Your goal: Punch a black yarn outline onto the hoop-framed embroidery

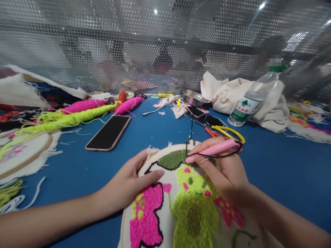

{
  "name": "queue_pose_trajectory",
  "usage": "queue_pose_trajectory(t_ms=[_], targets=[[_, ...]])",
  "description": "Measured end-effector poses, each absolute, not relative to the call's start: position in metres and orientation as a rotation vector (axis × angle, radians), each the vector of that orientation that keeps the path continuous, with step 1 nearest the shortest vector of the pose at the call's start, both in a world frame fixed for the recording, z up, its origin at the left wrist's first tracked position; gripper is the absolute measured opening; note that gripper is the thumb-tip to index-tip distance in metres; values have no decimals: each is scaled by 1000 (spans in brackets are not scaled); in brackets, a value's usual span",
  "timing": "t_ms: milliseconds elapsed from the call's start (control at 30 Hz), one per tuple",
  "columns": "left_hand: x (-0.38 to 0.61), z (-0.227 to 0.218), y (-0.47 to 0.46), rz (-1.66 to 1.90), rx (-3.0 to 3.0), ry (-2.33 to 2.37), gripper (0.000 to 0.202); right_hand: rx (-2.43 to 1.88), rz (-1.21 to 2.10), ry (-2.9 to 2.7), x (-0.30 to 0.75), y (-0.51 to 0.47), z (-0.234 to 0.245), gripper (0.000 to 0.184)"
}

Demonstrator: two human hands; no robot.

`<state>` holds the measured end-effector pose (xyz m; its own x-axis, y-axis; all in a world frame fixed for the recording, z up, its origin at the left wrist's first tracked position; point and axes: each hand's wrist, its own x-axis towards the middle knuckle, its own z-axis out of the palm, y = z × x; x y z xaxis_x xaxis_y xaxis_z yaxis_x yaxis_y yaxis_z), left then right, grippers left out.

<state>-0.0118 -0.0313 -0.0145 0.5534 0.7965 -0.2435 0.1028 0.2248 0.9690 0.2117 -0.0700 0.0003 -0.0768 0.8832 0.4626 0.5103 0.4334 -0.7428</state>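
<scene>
My right hand (227, 168) is closed around a pink punch needle (217, 148), its tip at the dark green patch near the top of the embroidery hoop (125, 220). Black yarn (191, 129) runs from the needle back across the table and also loops behind the handle. With my left hand (137, 179) I grip the hoop's left rim, thumb on the cloth and the other fingers partly hidden behind it. On the cream cloth (167, 210) are a yellow-green figure (195, 213), a magenta shape (147, 220) edged in black and small pink flowers.
A phone (108, 134) lies left of the hoop. Scissors (227, 132) with yellow and orange handles and a water bottle (252, 100) are at right. Yarn bundles (77, 115) and another hooped cloth (26, 155) fill the left. A perforated metal screen (144, 44) stands behind.
</scene>
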Motion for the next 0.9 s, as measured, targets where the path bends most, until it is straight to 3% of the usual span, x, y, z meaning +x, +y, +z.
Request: queue_pose_trajectory(t_ms=[500, 900], targets=[[-9, -9, -34, 567, 1208, 840, 43, -1184, 290, -1649, 213, -73, -1, 1], [-10, -12, -33, 564, 1188, 819, 44, -1113, 214, -1707, 215, -73, -2, 8]])
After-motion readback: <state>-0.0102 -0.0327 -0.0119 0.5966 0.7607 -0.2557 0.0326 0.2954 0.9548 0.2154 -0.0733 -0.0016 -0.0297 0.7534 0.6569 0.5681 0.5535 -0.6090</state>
